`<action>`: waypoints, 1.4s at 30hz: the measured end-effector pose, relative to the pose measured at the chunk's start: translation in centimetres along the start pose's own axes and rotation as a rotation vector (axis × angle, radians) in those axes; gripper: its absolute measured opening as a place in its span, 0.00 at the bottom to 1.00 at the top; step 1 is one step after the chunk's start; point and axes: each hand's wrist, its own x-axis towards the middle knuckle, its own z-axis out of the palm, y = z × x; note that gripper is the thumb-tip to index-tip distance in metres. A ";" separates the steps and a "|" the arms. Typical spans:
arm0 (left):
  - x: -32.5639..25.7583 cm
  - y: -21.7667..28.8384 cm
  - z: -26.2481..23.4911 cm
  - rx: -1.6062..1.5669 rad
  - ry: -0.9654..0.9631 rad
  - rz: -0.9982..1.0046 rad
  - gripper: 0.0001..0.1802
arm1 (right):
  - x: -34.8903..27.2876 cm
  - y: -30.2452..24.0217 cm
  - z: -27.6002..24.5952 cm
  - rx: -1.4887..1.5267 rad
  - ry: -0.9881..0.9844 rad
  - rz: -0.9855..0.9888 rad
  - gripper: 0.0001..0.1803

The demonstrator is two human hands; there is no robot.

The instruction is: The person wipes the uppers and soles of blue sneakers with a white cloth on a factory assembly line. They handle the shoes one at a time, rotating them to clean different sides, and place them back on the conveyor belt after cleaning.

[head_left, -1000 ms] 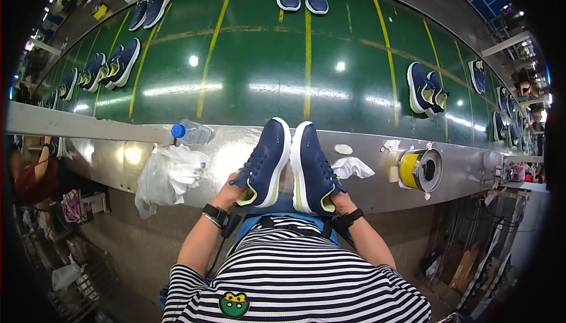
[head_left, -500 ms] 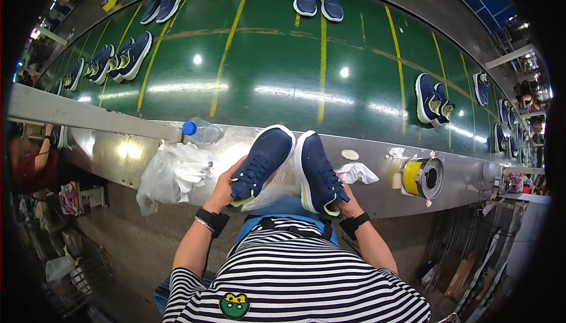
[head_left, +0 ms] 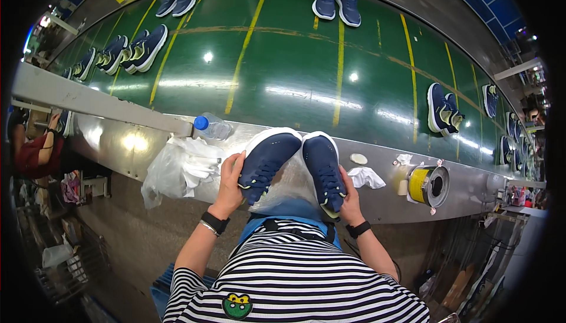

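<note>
I note the green conveyor belt beyond the steel ledge. My left hand grips the left navy shoe; my right hand grips the right navy shoe. Advisable: keep both soles level, toes aligned.

Bright overhead lamps are lighting the scene evenly, and they are mirroring as white streaks and round spots on the glossy green conveyor belt. More glare is pooling on the metal ledge, washing out its surface there. The middle is staying sharp: laces and stripes are reading clearly. Under the ledge, at lower left, the floor is falling into dim shadow. The fisheye lens is bending the belt's straight edges into arcs, things near the rim are shrinking and smearing, and a black vignette is closing off all 4 corners.
</note>
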 end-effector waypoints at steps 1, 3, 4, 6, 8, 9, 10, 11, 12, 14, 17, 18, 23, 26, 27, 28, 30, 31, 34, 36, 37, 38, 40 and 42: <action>-0.2 -0.1 0.0 0.066 0.018 0.016 0.41 | 0.1 -0.3 0.3 -0.123 0.018 -0.060 0.36; -0.3 -0.1 -0.1 0.198 0.049 0.047 0.41 | 0.2 -1.2 1.0 -0.306 0.096 -0.139 0.37; -0.3 0.1 0.0 0.222 0.046 0.039 0.42 | 0.0 -1.3 1.2 -0.385 0.123 -0.141 0.38; -0.3 0.5 0.5 0.319 0.060 0.021 0.44 | -0.1 -1.7 2.3 -0.516 0.205 -0.139 0.39; -0.6 1.0 1.3 0.414 0.009 0.012 0.47 | 0.4 -3.6 4.2 -0.732 0.184 -0.168 0.40; -0.7 1.3 1.5 0.386 -0.049 -0.010 0.47 | 0.8 -4.2 5.0 -0.839 0.172 -0.179 0.40; -0.4 1.8 1.8 0.351 -0.106 -0.023 0.48 | 1.1 -3.8 5.4 -0.781 0.139 -0.179 0.45; -0.2 2.2 1.9 0.315 -0.164 -0.036 0.49 | 1.2 -3.9 5.5 -0.794 0.044 -0.168 0.46; -0.3 2.1 1.7 0.248 -0.233 -0.071 0.52 | 1.2 -3.5 5.4 -0.680 0.030 -0.160 0.45; -0.4 0.4 1.8 0.037 -0.145 -0.147 0.51 | 1.8 -2.6 5.0 -0.469 0.039 -0.075 0.43; 0.4 -1.3 1.0 -0.196 -0.153 -0.314 0.39 | 2.8 -1.0 3.2 -0.224 0.055 0.121 0.38; 0.8 -2.5 1.2 -0.235 -0.207 -0.367 0.36 | 3.3 0.6 2.7 -0.177 0.021 0.151 0.37; 1.9 -3.9 1.6 -0.269 -0.398 -0.446 0.31 | 4.8 0.4 3.3 0.112 -0.119 0.213 0.30; 1.8 -5.0 1.6 -0.436 -0.357 -0.471 0.32 | 4.7 0.1 3.3 0.230 -0.109 0.293 0.30; 1.7 -5.4 1.2 -0.510 -0.409 -0.548 0.32 | 4.7 -0.2 3.1 0.269 -0.109 0.336 0.30; 1.9 -5.0 0.5 -0.585 -0.462 -0.627 0.33 | 4.5 -0.4 2.7 0.309 -0.108 0.382 0.29; 1.9 -4.5 -0.7 -0.715 -0.533 -0.778 0.34 | 4.3 -0.5 1.9 0.400 -0.133 0.436 0.29; 1.8 -4.3 -1.0 -0.720 -0.534 -0.797 0.34 | 4.3 -0.9 1.7 0.420 -0.130 0.452 0.28; 1.4 -4.0 -1.5 -0.734 -0.523 -0.822 0.35 | 4.2 -2.0 1.4 0.421 -0.149 0.477 0.28; 1.2 -4.1 -1.4 -0.738 -0.500 -0.794 0.37 | 4.2 -2.0 1.4 0.431 -0.155 0.475 0.27; 1.4 -3.8 -1.3 -0.710 -0.486 -0.803 0.36 | 4.1 -1.9 1.3 0.448 -0.161 0.470 0.27; 1.7 -3.4 -1.2 -0.683 -0.473 -0.812 0.36 | 4.2 -1.9 1.4 0.435 -0.161 0.468 0.27; 2.3 -2.2 -1.3 -0.655 -0.444 -0.798 0.36 | 4.4 -2.0 1.6 0.400 -0.153 0.461 0.28; 2.5 -2.1 -1.3 -0.616 -0.401 -0.795 0.37 | 4.7 -2.1 1.9 0.357 -0.135 0.449 0.27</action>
